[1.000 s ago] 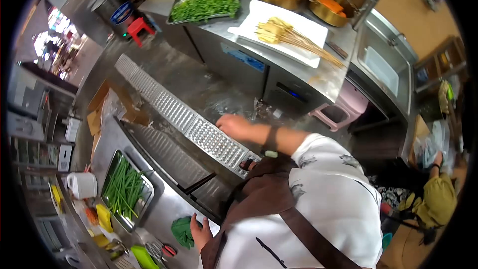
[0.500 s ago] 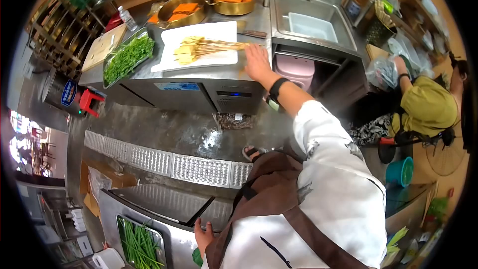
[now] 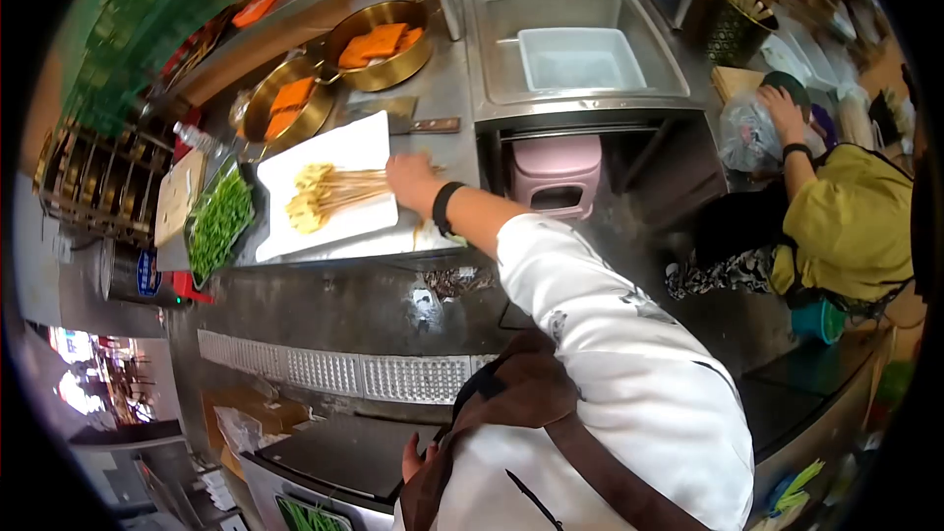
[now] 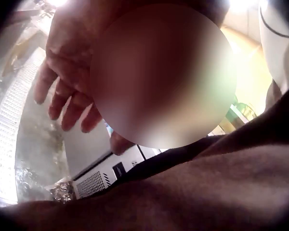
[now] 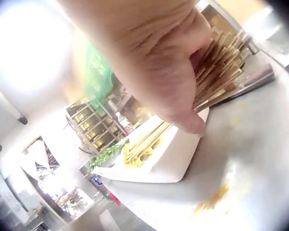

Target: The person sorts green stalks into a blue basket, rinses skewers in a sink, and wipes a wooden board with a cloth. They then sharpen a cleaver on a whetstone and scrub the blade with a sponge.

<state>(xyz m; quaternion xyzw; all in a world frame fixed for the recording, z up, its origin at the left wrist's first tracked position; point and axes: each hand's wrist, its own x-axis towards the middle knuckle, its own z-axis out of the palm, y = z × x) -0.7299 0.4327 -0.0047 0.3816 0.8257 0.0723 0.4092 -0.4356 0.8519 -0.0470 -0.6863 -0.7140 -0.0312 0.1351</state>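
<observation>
Beside the counter's front edge, my right hand point(image 3: 413, 182) point(image 5: 164, 72) curls round the bare ends of a bundle of wooden skewers point(image 3: 356, 187) point(image 5: 224, 65). Pale yellow folded food point(image 3: 310, 199) point(image 5: 147, 151) is threaded on their far ends, lying on a white tray point(image 3: 339, 152) point(image 5: 176, 161). In the right wrist view the thumb points down by the tray's corner, and the stick ends fan out past the hand. My left hand point(image 3: 418, 457) point(image 4: 82, 62) hangs low near the apron, fingers loosely extended, holding nothing; a blurred disc covers part of the left wrist view.
Behind the tray lie a cleaver point(image 3: 433, 125) and two brass pots point(image 3: 379, 69) with orange blocks. Chopped greens point(image 3: 221, 221) fill a tray at left. A sink point(image 3: 492, 49) with a white basin stands right, above a pink stool point(image 3: 558, 162). Another person point(image 3: 846, 216) works at far right.
The view has swung toward the counter and sink. My right hand has gone from over the floor to the skewers' bare ends and now grips them. The left hand stays low, by the apron.
</observation>
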